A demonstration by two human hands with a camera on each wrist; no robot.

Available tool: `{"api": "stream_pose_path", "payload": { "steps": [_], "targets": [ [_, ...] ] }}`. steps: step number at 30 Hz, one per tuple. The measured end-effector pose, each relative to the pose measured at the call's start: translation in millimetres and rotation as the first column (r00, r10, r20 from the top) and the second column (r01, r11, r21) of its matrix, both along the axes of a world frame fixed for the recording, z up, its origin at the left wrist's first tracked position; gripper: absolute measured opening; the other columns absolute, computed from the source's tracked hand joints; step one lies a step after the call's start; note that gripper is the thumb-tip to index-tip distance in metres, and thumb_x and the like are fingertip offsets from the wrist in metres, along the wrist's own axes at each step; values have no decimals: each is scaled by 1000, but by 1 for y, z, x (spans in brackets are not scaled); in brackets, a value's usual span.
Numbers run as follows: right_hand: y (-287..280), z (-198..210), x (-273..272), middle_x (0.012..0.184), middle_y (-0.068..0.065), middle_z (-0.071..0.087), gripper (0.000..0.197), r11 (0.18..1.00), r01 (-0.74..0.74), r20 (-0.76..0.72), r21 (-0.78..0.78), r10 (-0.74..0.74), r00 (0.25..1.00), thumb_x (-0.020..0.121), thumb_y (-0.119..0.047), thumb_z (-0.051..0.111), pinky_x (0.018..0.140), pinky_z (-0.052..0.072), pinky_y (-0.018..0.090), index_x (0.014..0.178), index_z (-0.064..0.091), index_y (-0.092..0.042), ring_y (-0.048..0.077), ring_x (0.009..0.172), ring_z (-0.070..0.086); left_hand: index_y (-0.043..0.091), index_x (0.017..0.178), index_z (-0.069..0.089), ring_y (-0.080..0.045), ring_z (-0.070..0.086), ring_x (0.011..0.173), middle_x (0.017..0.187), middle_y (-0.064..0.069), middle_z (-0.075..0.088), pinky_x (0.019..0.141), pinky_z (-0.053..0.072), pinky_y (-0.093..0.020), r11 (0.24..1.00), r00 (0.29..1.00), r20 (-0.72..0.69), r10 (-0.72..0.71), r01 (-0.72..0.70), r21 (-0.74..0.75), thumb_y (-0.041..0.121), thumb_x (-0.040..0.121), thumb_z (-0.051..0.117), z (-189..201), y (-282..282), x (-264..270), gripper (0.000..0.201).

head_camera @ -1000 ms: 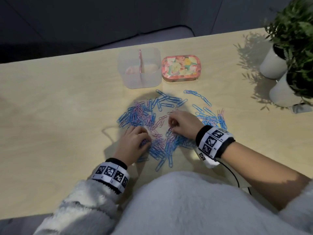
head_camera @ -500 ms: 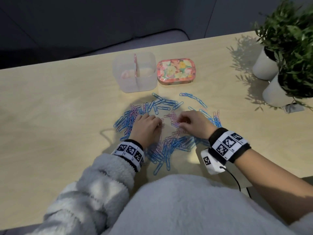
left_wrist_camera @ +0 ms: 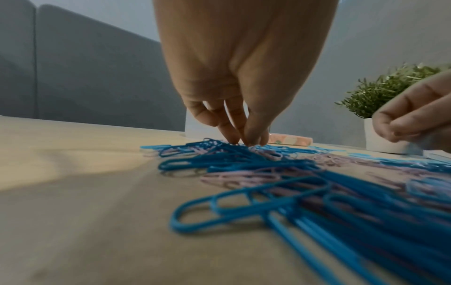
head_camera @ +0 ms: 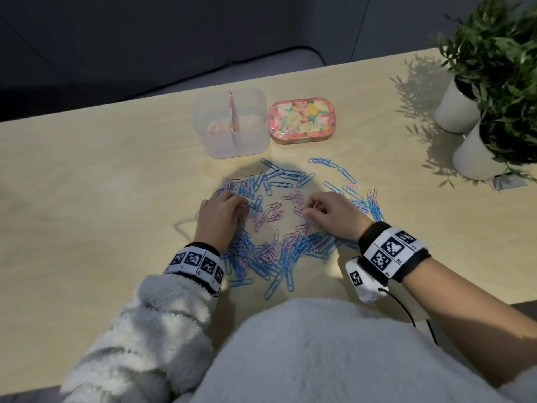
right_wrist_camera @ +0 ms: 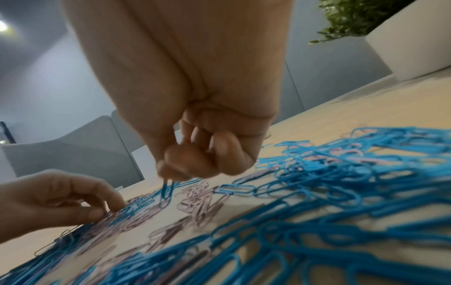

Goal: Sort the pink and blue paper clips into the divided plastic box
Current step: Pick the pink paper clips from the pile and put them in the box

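No writing can be read. Beside the divided box (head_camera: 232,123), a blue clip (right_wrist_camera: 165,190) is pinched by the curled right hand (head_camera: 334,215); the clip pile (head_camera: 279,251) is touched by the left hand's (head_camera: 220,219) nearly straight fingertips (left_wrist_camera: 251,138).

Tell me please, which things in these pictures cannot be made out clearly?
- Box contents: in the head view the frosted wall of the divided plastic box blurs whatever lies inside.
- Left hand: its fingertips sink into the paper clips; whether they pinch one is hidden.
- Right hand: it grips a blue clip; clips inside the fist are hidden.
- Plants: cut off by the head view's right edge.
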State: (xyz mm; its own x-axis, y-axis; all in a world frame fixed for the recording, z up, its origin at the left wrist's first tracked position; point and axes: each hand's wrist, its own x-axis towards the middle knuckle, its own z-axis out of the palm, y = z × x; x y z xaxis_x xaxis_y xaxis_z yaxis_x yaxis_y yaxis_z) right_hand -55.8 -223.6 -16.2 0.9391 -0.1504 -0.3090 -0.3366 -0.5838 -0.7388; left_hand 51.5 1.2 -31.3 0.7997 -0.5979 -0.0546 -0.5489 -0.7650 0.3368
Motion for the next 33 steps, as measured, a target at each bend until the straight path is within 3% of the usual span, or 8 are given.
{"api": "stream_pose_path", "payload": {
  "steps": [5, 12, 16, 19, 24, 27, 29, 33],
  "targets": [
    [-8, 0, -10, 76, 9, 68, 20, 992, 44, -35, 115, -41, 999, 88, 1, 46, 61, 47, 21, 99, 59, -9, -3, 51, 55, 18, 104, 60, -29, 47, 108, 107, -4, 58, 92, 34, -40, 992, 1000, 15, 16, -18, 126, 43, 88, 53, 2, -23, -7, 30],
    [-16, 3, -19, 75, 12, 66, 23, 928, 148, -113, 343, -116, 987, 89, 7, 47, 44, 40, 8, 81, 57, -12, -4, 41, 52, 12, 101, 55, -29, 45, 112, 114, -7, 56, 98, 30, -39, 984, 999, -40, 18, -10, 177, 26, 92, 47, 6, -51, 3, 18],
    [-17, 5, -18, 73, 11, 66, 19, 958, 128, 0, 258, -133, 991, 83, 3, 59, 58, 42, 5, 78, 64, -14, -6, 54, 56, 15, 94, 56, -28, 54, 101, 104, -4, 62, 91, 32, -39, 990, 999, -51, -2, 10, 142, 20, 90, 51, 11, -55, 17, 9],
    [-11, 7, -11, 65, 1, 62, 14, 991, 110, 71, 77, -115, 991, 79, 1, 61, 56, 38, 5, 79, 72, -8, -6, 54, 52, 11, 90, 61, -31, 57, 90, 95, -8, 66, 83, 37, -38, 999, 996, -84, 40, -38, 29, 14, 86, 53, 17, -53, 31, 10],
    [1, 8, 1, 66, -10, 61, 13, 997, 67, 71, 25, -69, 995, 80, -3, 63, 58, 38, 2, 86, 74, -6, -5, 58, 53, 11, 91, 67, -31, 56, 88, 92, -9, 65, 80, 43, -41, 996, 997, 0, -71, 71, -53, 16, 87, 57, 22, -41, 31, 11],
    [5, 9, 5, 65, -17, 58, 11, 992, 119, 102, 41, -123, 987, 78, -7, 65, 60, 39, 8, 84, 73, -12, -1, 58, 52, 19, 93, 66, -24, 54, 96, 95, 0, 64, 86, 38, -37, 988, 988, -35, -152, 153, 27, 26, 87, 59, 20, -37, 9, 12],
    [9, 12, 5, 70, -10, 65, 12, 979, 147, 133, 139, -165, 977, 76, -7, 68, 66, 44, 13, 81, 73, -16, 4, 63, 58, 22, 98, 63, -23, 50, 104, 101, 2, 61, 92, 34, -37, 990, 994, -23, -108, 110, 93, 30, 88, 56, 15, -29, -5, 15],
    [13, 21, 7, 80, 6, 71, 12, 928, 192, 210, 318, -267, 941, 76, -3, 70, 72, 40, 5, 82, 73, -12, 2, 73, 59, 19, 98, 61, -30, 50, 104, 104, -3, 59, 89, 35, -41, 991, 999, 40, 13, -18, 130, 28, 90, 52, 5, -12, -19, 15]
  ]
}}
